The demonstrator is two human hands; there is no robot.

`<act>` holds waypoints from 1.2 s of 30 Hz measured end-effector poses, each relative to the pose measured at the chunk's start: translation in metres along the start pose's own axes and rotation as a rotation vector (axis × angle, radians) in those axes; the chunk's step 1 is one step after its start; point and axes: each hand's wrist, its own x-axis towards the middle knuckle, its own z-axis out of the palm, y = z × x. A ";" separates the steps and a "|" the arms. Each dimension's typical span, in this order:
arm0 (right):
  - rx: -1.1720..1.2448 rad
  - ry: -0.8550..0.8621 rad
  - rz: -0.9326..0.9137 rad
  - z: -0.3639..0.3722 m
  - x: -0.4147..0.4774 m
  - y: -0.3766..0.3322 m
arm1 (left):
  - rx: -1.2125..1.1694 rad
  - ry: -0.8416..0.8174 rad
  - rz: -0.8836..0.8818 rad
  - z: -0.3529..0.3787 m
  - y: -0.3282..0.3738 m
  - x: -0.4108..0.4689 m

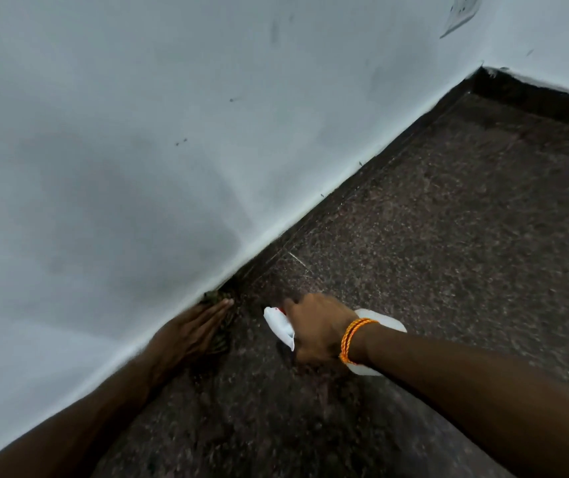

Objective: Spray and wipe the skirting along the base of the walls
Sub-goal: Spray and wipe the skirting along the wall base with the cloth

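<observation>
Across the upper left of the frame and down to its lower left edge spreads a pale grey-white wall (121,132), marked with a few small dark specks. To the right and along the bottom lies the dark speckled stone floor (448,219). Between them the skirting (345,190), a dark strip at the foot of the wall, runs diagonally from lower centre up to the corner at the upper right, where it turns along a second wall (552,46). Two bare forearms come in from the bottom corners. The left grip (203,326), just left of lower centre, lies flat with its fingers straight and together, pressing a dark patterned cloth (222,339) against the skirting at the wall's base; the cloth shows only at the fingertips and under the palm's edge. The right grip (314,326), near it and a little to the right, is curled round the neck of a white spray bottle (279,326), whose head points toward the skirting and whose body shows behind the wrist. An orange thread band (352,339) circles that wrist. At the top right, a pale socket plate (462,12) sits on the wall.
</observation>
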 end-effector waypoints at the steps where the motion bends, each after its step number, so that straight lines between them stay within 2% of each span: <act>1: -0.006 -0.012 -0.025 -0.005 -0.001 0.006 | 0.002 -0.033 0.006 0.004 -0.001 0.015; 4: 0.042 -0.048 -0.047 -0.021 -0.011 0.024 | 0.008 -0.123 0.010 0.008 -0.008 0.051; 9: 0.080 -0.051 -0.022 -0.035 -0.030 0.058 | -0.128 -0.315 0.018 -0.008 -0.022 0.070; 12: 0.057 -0.104 0.004 -0.037 -0.026 0.066 | -0.273 -0.307 -0.019 -0.004 -0.024 0.069; 14: 0.004 -0.106 -0.013 -0.040 -0.017 0.072 | -0.264 -0.204 -0.065 -0.002 -0.022 0.070; 16: -0.041 -0.107 0.000 -0.049 -0.009 0.076 | -0.335 -0.237 -0.056 0.001 -0.025 0.070; 17: -0.027 -0.112 0.014 -0.051 -0.008 0.076 | -0.343 -0.304 -0.085 0.004 -0.023 0.068; 21: -0.055 -0.109 -0.013 -0.055 0.006 0.087 | -0.143 -0.134 -0.114 0.007 -0.017 0.067; 26: -0.090 -0.126 -0.102 -0.042 0.021 0.104 | -0.110 -0.073 0.038 0.024 -0.016 0.067; 29: -0.088 -0.121 -0.134 -0.045 0.027 0.111 | -0.127 -0.174 0.042 0.017 -0.023 0.069; 33: -0.056 -0.209 -0.146 -0.049 0.012 0.111 | -0.082 -0.304 0.127 0.010 -0.030 0.100; 36: 0.011 -0.220 -0.147 -0.048 -0.008 0.110 | -0.010 -0.288 0.168 0.017 -0.032 0.139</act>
